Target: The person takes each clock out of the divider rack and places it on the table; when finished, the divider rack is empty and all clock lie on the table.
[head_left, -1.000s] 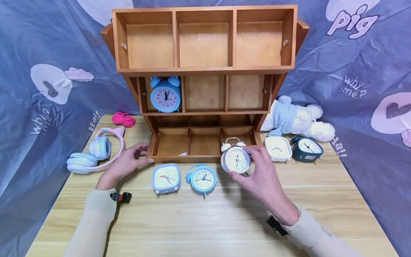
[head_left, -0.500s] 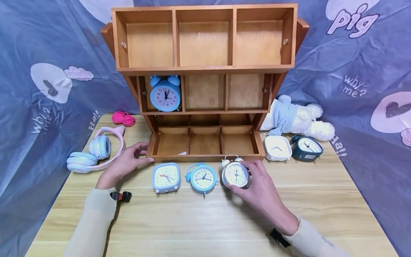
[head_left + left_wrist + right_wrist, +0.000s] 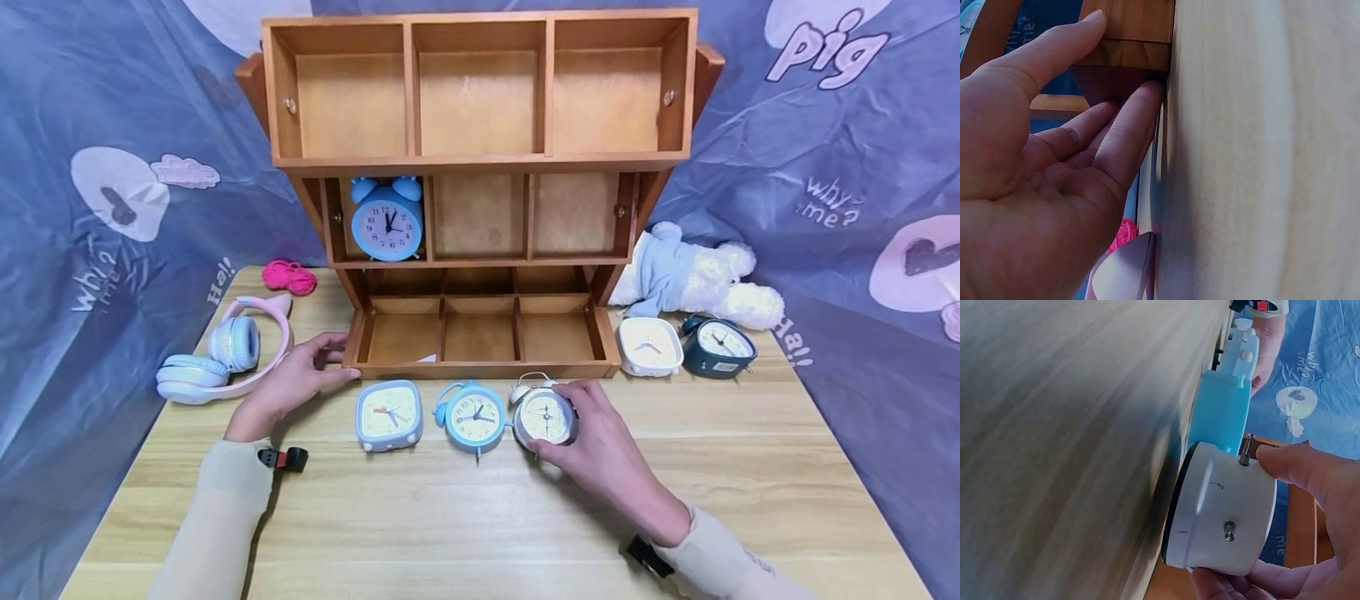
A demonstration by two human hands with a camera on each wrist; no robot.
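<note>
My right hand (image 3: 600, 442) holds a white twin-bell alarm clock (image 3: 546, 415) by its sides, thumb near the foot end. The clock lies face up, its dark back close over the table (image 3: 1085, 456) in the right wrist view. Left of it are a light-blue alarm clock (image 3: 476, 418) and a square pale-blue clock (image 3: 388, 414). My left hand (image 3: 294, 385) grips the lower left corner of a tiered wooden shelf (image 3: 480, 372). In the left wrist view its thumb (image 3: 1063, 47) lies on the corner block, with the fingers around the side.
A blue twin-bell clock (image 3: 387, 223) stands in the middle tier's left compartment. On the right are a white square clock (image 3: 649, 346), a dark green clock (image 3: 718, 348) and a white plush toy (image 3: 697, 279). Headphones (image 3: 197, 377) and pink yarn (image 3: 288, 277) lie left.
My right hand has brought the white alarm clock from over the bottom tier's right edge down toward me, then slightly left beside the light-blue clock. My left hand stays at the shelf corner.
</note>
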